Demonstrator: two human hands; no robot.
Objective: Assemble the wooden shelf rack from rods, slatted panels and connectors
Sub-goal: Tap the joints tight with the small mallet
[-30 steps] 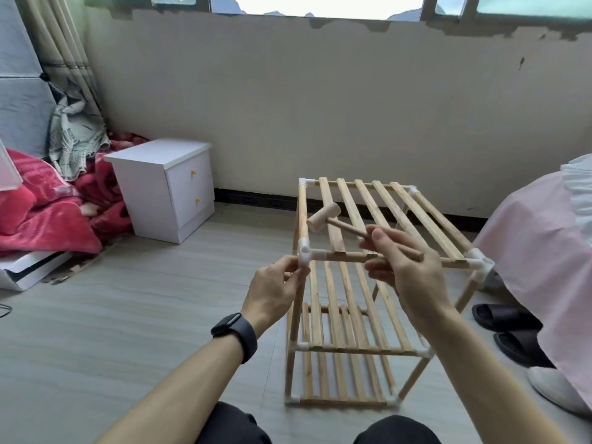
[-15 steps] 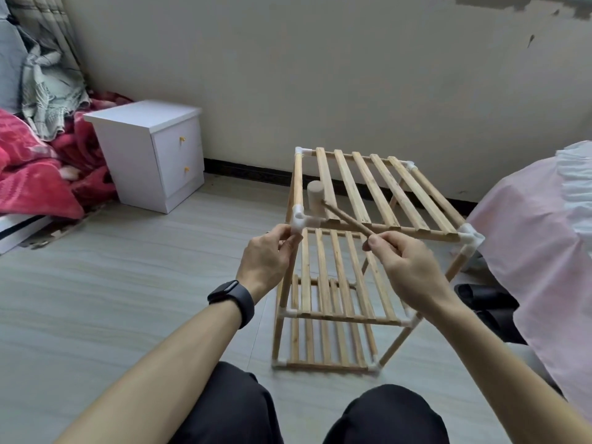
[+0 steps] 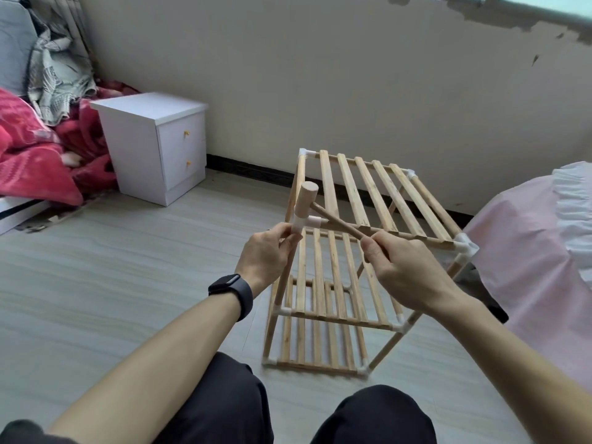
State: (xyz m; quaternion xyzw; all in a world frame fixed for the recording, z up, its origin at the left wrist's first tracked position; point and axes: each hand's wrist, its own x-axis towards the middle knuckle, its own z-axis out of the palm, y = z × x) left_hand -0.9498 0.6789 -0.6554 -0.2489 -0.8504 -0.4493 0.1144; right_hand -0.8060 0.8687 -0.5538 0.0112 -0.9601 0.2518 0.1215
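— Where is the rack (image 3: 368, 200) now?

— It stands on the floor (image 3: 128, 267) at the centre of the frame, three slatted tiers, with white corner pieces at every joint I can see.

— And what has just changed?

— The mallet (image 3: 306, 200). A second ago its head was lifted above the top slats. Now it is down on the near-left top connector (image 3: 299, 223), upright, touching it or very nearly.

— So a blow has landed?

— I judge so. The corner is being tapped down onto its upright rod (image 3: 283, 283).

— The hands?

— The left hand (image 3: 266, 256) has its fingers pinched round that rod just below the connector, steadying it. The right hand (image 3: 403, 267) has its fingers clenched round the mallet's handle.

— What does that mean for the job?

— The frame looks whole, so this is probably seating the joints. The other top corners may want the same.
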